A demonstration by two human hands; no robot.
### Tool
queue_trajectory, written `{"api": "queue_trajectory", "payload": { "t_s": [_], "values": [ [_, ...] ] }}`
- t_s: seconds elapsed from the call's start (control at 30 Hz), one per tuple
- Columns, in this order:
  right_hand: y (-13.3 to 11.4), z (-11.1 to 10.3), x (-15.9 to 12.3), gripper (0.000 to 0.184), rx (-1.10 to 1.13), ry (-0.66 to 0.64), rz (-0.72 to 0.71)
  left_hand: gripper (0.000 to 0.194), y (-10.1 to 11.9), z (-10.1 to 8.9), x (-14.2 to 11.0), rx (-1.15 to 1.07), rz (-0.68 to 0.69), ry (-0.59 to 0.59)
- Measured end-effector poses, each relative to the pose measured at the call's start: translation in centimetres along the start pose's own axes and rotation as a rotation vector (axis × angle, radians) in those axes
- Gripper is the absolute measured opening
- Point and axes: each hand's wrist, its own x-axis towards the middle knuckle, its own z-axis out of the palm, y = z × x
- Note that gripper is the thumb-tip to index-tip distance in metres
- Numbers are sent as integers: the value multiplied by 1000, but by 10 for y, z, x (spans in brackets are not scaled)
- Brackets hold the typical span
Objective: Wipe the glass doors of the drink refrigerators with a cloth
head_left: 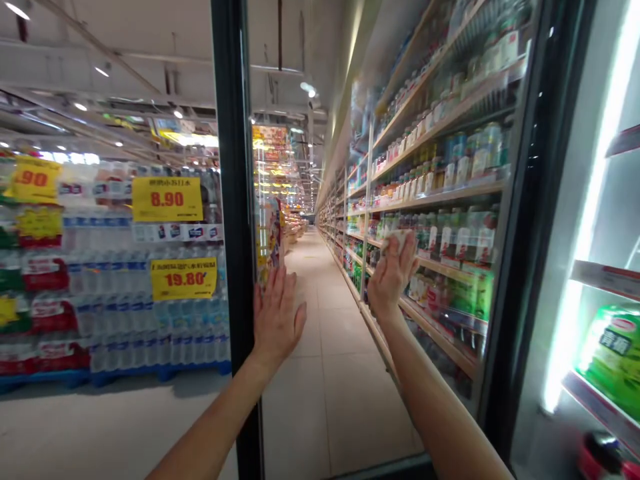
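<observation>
A glass door (320,333) with a black frame stands in front of me, and shop aisle and shelves show in its pane. My left hand (276,310) lies flat against the glass beside the frame's left upright, fingers stretched and holding nothing. Higher up and further right, my right hand (393,273) presses a small white cloth (399,236) to the pane. Only the cloth's upper part shows above the fingers, so whether it is cloth or paper is hard to tell.
Stacked packs of bottled water (120,300) with yellow price signs (167,199) stand on blue pallets at left. On the right, a lit cooler interior has shelf edges (607,279) and a green packet (613,353). Black door framing (543,200) rises between glass and cooler.
</observation>
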Motion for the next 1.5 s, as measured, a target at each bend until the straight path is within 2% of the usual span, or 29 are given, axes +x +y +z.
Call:
{"api": "queue_trajectory", "payload": {
  "t_s": [0.03, 0.07, 0.17, 0.23, 0.27, 0.3, 0.4, 0.43, 0.47, 0.5, 0.63, 0.67, 0.7, 0.73, 0.83, 0.87, 0.9, 0.93, 1.03, 1.07, 1.1, 1.13, 1.23, 1.3, 1.33, 1.47, 1.5],
  "values": [
    [-3, 0, 0, 50, 5, -6, -5, 69, 0, 2, 0, 14, -7, 4],
    [-7, -2, -3, 50, 18, -48, -75, 68, 1, 4, 0, 24, -15, 5],
    [-19, -9, -23, 49, 83, -234, -471, 66, 2, 8, -1, 28, -23, 3],
    [-16, -11, -27, 48, 105, -291, -644, 65, 2, 9, -1, 14, -22, 1],
    [-9, -11, -22, 49, 94, -277, -642, 65, 1, 9, -1, 9, -24, 2],
    [0, -9, -13, 49, 67, -237, -568, 65, 1, 9, -1, 7, -25, 2],
    [26, -2, 18, 51, -38, -61, -133, 66, 2, 9, -1, 25, -32, -6],
    [30, -1, 23, 52, -54, -29, -44, 66, 2, 10, -1, 34, -31, -6],
    [30, -1, 25, 52, -55, -29, -25, 67, 2, 10, -1, 41, -30, -5],
    [27, -2, 22, 52, -43, -59, -76, 67, 3, 10, -1, 46, -27, -3],
    [2, -9, -5, 49, 46, -280, -574, 67, 2, 10, -1, 55, -22, -1],
    [0, -10, -7, 48, 57, -298, -643, 67, 2, 9, -1, 53, -23, -1],
    [1, -9, -4, 48, 56, -289, -648, 66, 2, 9, -1, 48, -23, -1],
    [5, -8, 2, 47, 44, -258, -588, 66, 1, 9, -1, 41, -23, 1],
    [25, -1, 29, 49, -13, -88, -180, 68, 2, 8, -1, 23, -26, -2],
    [31, 0, 35, 50, -22, -46, -82, 68, 2, 8, -1, 24, -30, -6],
    [35, 0, 38, 50, -24, -29, -48, 68, 3, 8, -1, 27, -36, -9],
    [38, -1, 38, 50, -18, -42, -78, 69, 3, 8, -1, 30, -39, -12],
    [47, -8, 29, 48, 10, -198, -375, 68, 3, 7, -1, 29, -44, -13],
    [53, -11, 28, 48, 11, -231, -433, 69, 3, 7, -1, 28, -42, -13],
    [61, -13, 28, 48, 3, -238, -435, 69, 3, 7, -1, 28, -41, -16],
    [72, -15, 31, 47, -14, -215, -377, 69, 3, 7, -1, 30, -39, -19],
    [102, -18, 47, 48, -75, -46, -12, 70, 3, 8, -1, 35, -40, -21],
    [109, -18, 51, 49, -91, 16, 122, 70, 4, 8, 0, 29, -47, -21],
    [108, -19, 49, 49, -87, 7, 98, 69, 4, 9, 0, 27, -47, -17],
    [103, -24, 33, 45, -55, -184, -251, 69, 3, 10, -1, 27, -44, -12],
    [108, -25, 33, 45, -59, -201, -259, 69, 3, 10, -1, 26, -42, -9]
  ]
}}
